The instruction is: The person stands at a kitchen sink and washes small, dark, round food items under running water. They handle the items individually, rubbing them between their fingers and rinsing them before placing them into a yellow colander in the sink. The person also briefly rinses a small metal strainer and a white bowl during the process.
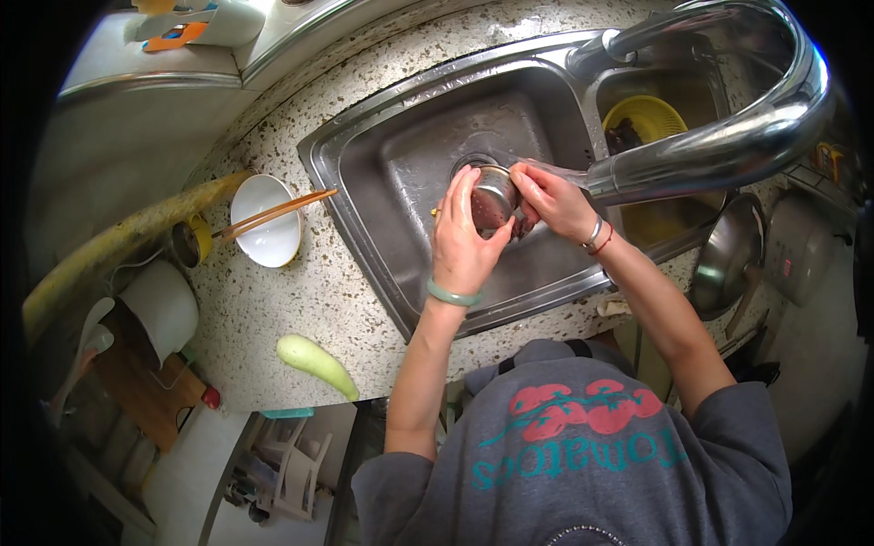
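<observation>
Faucet (710,162); cup (494,197) between left grip (464,238) and right grip (563,206)

Left hand (462,238) cupped, right hand (557,202) curled — forearms (663,305) bare, angled inward

We can read one word in teal lettering (578,453), set across the grey shirt (583,500) on the near side of the sink (410,173) — beside a print of red fruits (587,409). Right of the sink, a pale panel (795,232) bears small reddish marks (787,267) — too tiny for us to read.
</observation>
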Action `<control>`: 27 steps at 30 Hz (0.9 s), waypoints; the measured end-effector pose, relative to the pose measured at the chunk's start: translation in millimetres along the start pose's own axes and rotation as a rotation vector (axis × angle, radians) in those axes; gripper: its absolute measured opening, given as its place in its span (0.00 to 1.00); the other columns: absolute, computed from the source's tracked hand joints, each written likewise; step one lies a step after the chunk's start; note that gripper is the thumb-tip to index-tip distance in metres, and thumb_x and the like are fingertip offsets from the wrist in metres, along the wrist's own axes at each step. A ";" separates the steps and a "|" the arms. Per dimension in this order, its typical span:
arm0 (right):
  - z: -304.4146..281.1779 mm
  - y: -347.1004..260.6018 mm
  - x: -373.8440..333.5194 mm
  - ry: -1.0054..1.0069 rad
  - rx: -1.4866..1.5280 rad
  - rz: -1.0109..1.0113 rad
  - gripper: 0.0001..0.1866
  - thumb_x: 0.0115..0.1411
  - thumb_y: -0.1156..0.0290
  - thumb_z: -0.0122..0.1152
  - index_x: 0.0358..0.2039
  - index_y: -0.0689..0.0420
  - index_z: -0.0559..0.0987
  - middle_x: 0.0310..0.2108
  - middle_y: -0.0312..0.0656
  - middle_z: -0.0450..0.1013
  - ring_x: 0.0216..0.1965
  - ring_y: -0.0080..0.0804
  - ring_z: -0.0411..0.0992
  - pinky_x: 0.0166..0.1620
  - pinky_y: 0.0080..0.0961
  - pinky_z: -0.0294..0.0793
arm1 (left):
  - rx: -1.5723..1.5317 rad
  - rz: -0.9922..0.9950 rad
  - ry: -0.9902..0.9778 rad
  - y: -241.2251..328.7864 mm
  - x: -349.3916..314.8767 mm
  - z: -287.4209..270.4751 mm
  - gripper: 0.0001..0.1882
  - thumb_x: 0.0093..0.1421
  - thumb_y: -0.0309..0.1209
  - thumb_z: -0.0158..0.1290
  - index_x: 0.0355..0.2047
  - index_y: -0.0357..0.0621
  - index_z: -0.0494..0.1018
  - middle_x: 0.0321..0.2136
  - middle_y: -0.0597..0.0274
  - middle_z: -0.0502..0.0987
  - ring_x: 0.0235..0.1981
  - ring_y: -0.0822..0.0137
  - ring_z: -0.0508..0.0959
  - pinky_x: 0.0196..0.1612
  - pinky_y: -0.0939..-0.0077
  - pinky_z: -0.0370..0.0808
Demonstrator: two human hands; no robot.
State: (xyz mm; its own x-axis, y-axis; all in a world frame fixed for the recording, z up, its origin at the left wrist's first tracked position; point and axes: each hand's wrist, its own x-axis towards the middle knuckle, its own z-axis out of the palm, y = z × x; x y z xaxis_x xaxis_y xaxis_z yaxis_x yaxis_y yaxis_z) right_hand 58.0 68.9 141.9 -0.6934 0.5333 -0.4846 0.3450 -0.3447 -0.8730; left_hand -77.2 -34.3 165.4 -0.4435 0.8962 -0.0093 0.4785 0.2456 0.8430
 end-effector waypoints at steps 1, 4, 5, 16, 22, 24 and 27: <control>1.9 -4.3 1.5 -0.005 -0.011 0.044 0.09 0.64 0.68 0.43 0.36 0.58 0.70 0.19 0.28 0.62 0.17 0.11 0.60 0.20 0.11 0.60 | 0.027 0.020 -0.028 3.2 -1.0 -3.6 0.36 0.38 0.26 0.63 0.50 0.43 0.63 0.49 0.51 0.68 0.46 0.55 0.71 0.49 0.66 0.68; 5.6 -16.0 5.6 -0.019 -0.078 0.051 0.08 0.64 0.69 0.43 0.34 0.58 0.70 0.19 0.29 0.61 0.17 0.12 0.59 0.20 0.12 0.61 | 0.194 0.103 -0.138 1.9 -1.8 -10.9 0.37 0.37 0.24 0.62 0.51 0.42 0.63 0.51 0.52 0.65 0.48 0.53 0.69 0.51 0.67 0.66; 6.9 -13.9 7.5 -0.023 -0.124 -0.029 0.08 0.64 0.69 0.42 0.34 0.58 0.70 0.18 0.29 0.61 0.16 0.12 0.59 0.20 0.13 0.61 | 0.263 0.135 -0.178 1.3 -2.0 -12.0 0.37 0.36 0.24 0.62 0.51 0.42 0.63 0.52 0.52 0.65 0.48 0.53 0.69 0.51 0.67 0.66; 9.5 1.4 3.8 -0.009 -0.089 -0.066 0.08 0.63 0.73 0.40 0.32 0.62 0.69 0.17 0.32 0.63 0.15 0.14 0.62 0.20 0.14 0.62 | 0.018 -0.028 0.085 0.5 -2.4 6.0 0.39 0.40 0.29 0.62 0.54 0.39 0.59 0.47 0.47 0.67 0.44 0.53 0.72 0.47 0.66 0.70; 4.5 -1.9 15.0 0.004 -0.493 -0.423 0.08 0.63 0.72 0.43 0.32 0.61 0.70 0.18 0.35 0.64 0.18 0.17 0.63 0.20 0.18 0.64 | 0.281 0.067 -0.120 3.2 -0.2 -7.2 0.42 0.37 0.25 0.60 0.56 0.40 0.57 0.52 0.48 0.63 0.46 0.52 0.70 0.47 0.66 0.70; 7.9 -7.4 16.1 -0.015 -0.483 -0.283 0.08 0.62 0.70 0.45 0.32 0.60 0.71 0.20 0.39 0.67 0.21 0.21 0.66 0.22 0.22 0.66 | 0.332 0.081 -0.152 -0.3 -1.0 -9.1 0.43 0.37 0.25 0.60 0.57 0.41 0.56 0.52 0.48 0.62 0.47 0.52 0.70 0.47 0.66 0.70; 11.1 0.9 17.6 0.015 -0.331 -0.268 0.09 0.61 0.68 0.47 0.32 0.60 0.71 0.20 0.39 0.68 0.21 0.21 0.67 0.22 0.21 0.66 | 0.286 0.085 -0.176 -6.8 -0.4 -10.9 0.44 0.37 0.25 0.60 0.58 0.42 0.54 0.52 0.48 0.63 0.47 0.52 0.70 0.47 0.66 0.70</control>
State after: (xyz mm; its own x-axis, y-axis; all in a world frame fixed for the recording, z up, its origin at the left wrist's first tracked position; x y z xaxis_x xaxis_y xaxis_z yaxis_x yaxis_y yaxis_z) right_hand 39.1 69.4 133.2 -0.7781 0.5819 -0.2364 0.3399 0.0736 -0.9376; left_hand -88.6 -40.4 165.5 -0.2674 0.9618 -0.0590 0.7121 0.2385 0.6604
